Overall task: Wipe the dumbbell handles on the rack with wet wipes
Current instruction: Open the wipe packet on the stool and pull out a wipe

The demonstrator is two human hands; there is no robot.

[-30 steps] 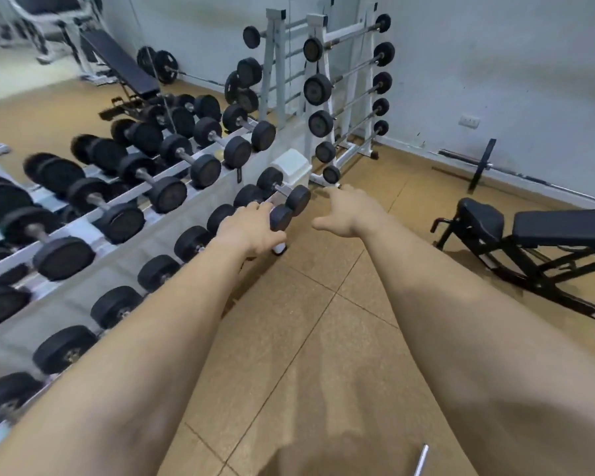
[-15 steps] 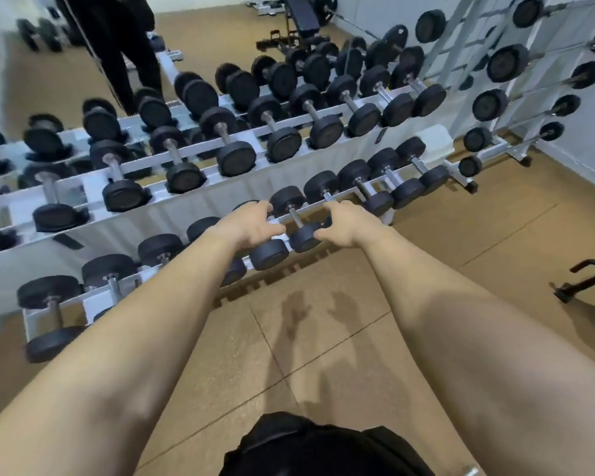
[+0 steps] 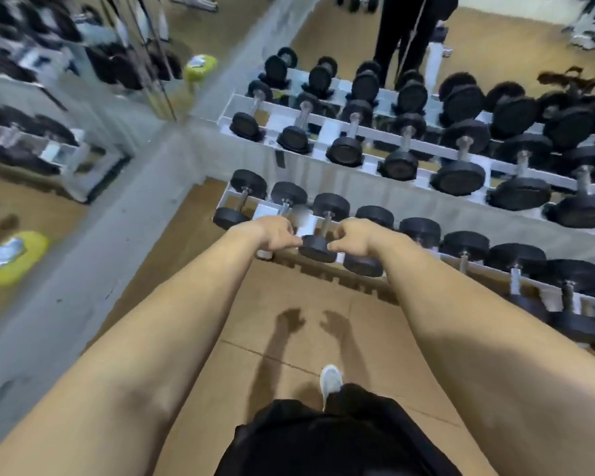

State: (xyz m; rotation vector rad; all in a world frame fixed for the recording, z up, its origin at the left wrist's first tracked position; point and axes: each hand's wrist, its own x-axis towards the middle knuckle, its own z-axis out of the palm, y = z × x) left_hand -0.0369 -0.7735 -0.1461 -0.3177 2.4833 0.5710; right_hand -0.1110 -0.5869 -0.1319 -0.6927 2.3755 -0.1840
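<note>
Reaching now at the dumbbell rack's (image 3: 443,204) left end instead of mid-row, left hand (image 3: 276,233) and right hand (image 3: 353,235) flank a small dumbbell (image 3: 318,249), fingers loosely curled, grip unclear.

The person wore loose black fabric shorts (image 3: 323,438) and a white rounded-toe shoe (image 3: 330,377), seen below them. Both forearms, left (image 3: 152,338) and right (image 3: 478,338), were bare to the wrist, as were the left hand (image 3: 275,233) and right hand (image 3: 354,237).
</note>
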